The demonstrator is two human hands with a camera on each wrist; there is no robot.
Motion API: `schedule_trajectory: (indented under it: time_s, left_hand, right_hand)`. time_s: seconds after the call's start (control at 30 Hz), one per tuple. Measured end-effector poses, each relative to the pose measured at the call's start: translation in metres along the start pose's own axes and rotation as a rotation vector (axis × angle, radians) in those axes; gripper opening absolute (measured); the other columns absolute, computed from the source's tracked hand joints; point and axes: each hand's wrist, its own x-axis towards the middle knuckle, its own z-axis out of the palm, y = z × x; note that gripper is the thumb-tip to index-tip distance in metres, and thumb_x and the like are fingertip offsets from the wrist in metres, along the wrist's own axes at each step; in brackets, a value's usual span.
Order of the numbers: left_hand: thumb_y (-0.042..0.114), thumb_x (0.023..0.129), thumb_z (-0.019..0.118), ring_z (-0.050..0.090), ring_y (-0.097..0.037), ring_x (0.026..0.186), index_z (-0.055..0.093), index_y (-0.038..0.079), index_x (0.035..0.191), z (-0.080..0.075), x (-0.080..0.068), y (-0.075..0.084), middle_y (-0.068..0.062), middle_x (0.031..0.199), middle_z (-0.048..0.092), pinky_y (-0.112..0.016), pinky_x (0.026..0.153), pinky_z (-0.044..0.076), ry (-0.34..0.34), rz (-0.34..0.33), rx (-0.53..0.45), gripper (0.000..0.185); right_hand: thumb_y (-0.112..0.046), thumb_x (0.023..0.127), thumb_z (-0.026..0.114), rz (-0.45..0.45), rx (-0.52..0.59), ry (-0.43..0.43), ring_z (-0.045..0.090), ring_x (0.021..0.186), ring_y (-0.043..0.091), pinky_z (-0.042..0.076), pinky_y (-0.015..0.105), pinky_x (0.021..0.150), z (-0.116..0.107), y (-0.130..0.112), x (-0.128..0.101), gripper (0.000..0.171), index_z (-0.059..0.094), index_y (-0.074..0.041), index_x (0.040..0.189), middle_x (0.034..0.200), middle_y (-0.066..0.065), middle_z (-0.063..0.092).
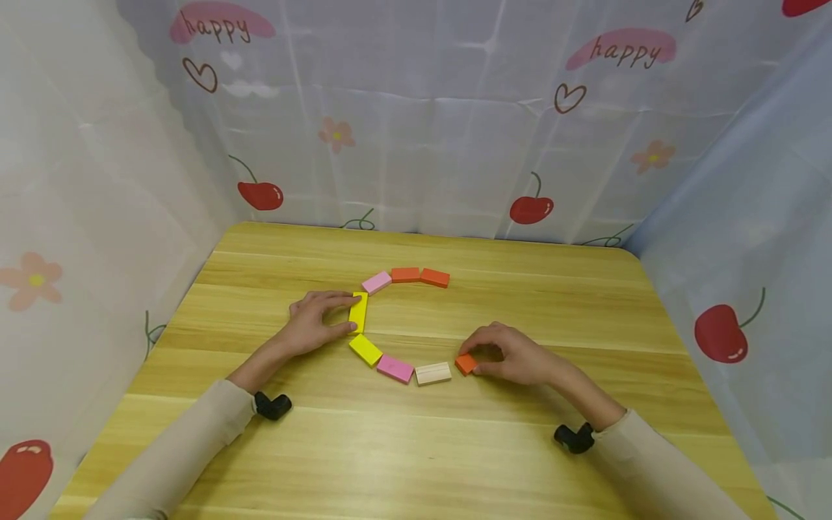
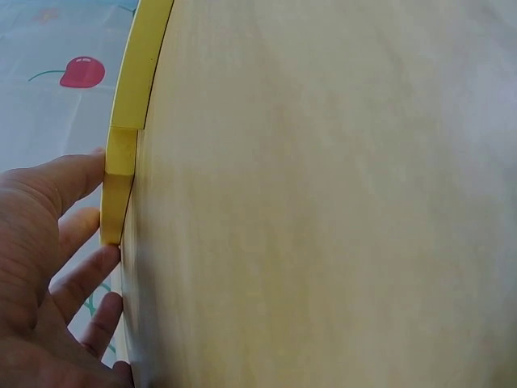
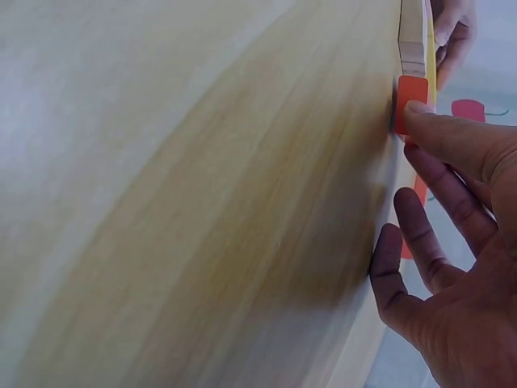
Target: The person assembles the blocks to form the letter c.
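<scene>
Flat rectangular blocks form a C-shaped curve on the table. My left hand [image 1: 315, 323] is at the curve's left side, its thumb and fingers at the two ends of an upper yellow block [image 1: 358, 313]; the left wrist view shows this hand [image 2: 40, 259] against it too. My right hand [image 1: 516, 354] pinches an orange block [image 1: 465, 363] between thumb and finger, just right of a plain wood block [image 1: 432, 373]. In the right wrist view the thumb covers part of that orange block [image 3: 411, 90].
A lower yellow block [image 1: 366, 350] and a dark pink block [image 1: 395, 369] continue the lower arc. Along the upper arc lie a light pink block [image 1: 377, 282] and two orange-red blocks [image 1: 406, 275]. Printed curtains [image 1: 416, 123] surround the wooden table [image 1: 390, 462].
</scene>
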Motion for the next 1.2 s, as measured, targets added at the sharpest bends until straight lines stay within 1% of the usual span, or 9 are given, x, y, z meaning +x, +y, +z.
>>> schedule_trajectory:
  time_s: [0.13, 0.4, 0.63, 0.87, 1.03, 1.2]
  left_hand:
    - [0.052, 0.087, 0.070, 0.037, -0.030, 0.134, 0.057, 0.034, 0.138, 0.000, 0.000, 0.000, 0.002, 0.147, 0.054, -0.059, 0.097, 0.015, 0.001, -0.001, 0.000, 0.056]
    - [0.053, 0.086, 0.070, 0.037, -0.031, 0.134, 0.057, 0.033, 0.138, 0.001, 0.001, -0.001, 0.000, 0.147, 0.054, -0.059, 0.096, 0.016, 0.002, 0.001, 0.009, 0.057]
    - [0.054, 0.086, 0.069, 0.037, -0.031, 0.134, 0.057, 0.033, 0.138, 0.001, 0.001, -0.003, 0.002, 0.148, 0.053, -0.058, 0.096, 0.016, 0.001, 0.001, 0.013, 0.057]
    - [0.052, 0.087, 0.070, 0.036, -0.031, 0.135, 0.057, 0.034, 0.138, 0.001, 0.000, -0.003, 0.002, 0.147, 0.053, -0.058, 0.096, 0.016, -0.003, -0.002, 0.007, 0.056]
    - [0.052, 0.087, 0.070, 0.037, -0.031, 0.135, 0.057, 0.035, 0.138, 0.002, 0.000, -0.003, 0.003, 0.147, 0.053, -0.057, 0.096, 0.016, -0.001, -0.002, 0.009, 0.056]
    - [0.054, 0.086, 0.069, 0.037, -0.032, 0.136, 0.057, 0.035, 0.138, 0.002, 0.001, -0.003, 0.002, 0.148, 0.053, -0.058, 0.097, 0.016, -0.002, 0.002, 0.013, 0.056]
  right_hand:
    - [-0.021, 0.088, 0.075, -0.010, -0.003, -0.004, 0.055, 0.109, 0.012, 0.045, 0.039, 0.093, 0.000, -0.001, 0.001, 0.032, 0.068, -0.028, 0.118, 0.120, -0.013, 0.068]
    - [-0.018, 0.088, 0.075, -0.022, 0.008, -0.013, 0.055, 0.109, 0.018, 0.044, 0.043, 0.093, -0.001, -0.003, 0.005, 0.033, 0.069, -0.024, 0.119, 0.121, -0.010, 0.068]
    - [-0.019, 0.088, 0.075, -0.023, 0.005, -0.021, 0.055, 0.109, 0.017, 0.044, 0.042, 0.093, 0.000, -0.002, 0.007, 0.033, 0.068, -0.026, 0.119, 0.122, -0.012, 0.068]
    - [-0.020, 0.089, 0.074, -0.059, -0.004, -0.017, 0.055, 0.105, 0.017, 0.044, 0.039, 0.090, 0.003, 0.000, 0.009, 0.032, 0.069, -0.026, 0.120, 0.122, -0.012, 0.068]
    - [-0.021, 0.090, 0.073, -0.047, 0.001, -0.029, 0.055, 0.107, 0.016, 0.043, 0.038, 0.092, 0.004, 0.000, 0.010, 0.032, 0.068, -0.027, 0.121, 0.123, -0.013, 0.068]
    - [-0.019, 0.089, 0.073, -0.051, 0.004, -0.025, 0.054, 0.106, 0.017, 0.043, 0.039, 0.091, 0.004, -0.001, 0.010, 0.034, 0.068, -0.026, 0.122, 0.125, -0.011, 0.067]
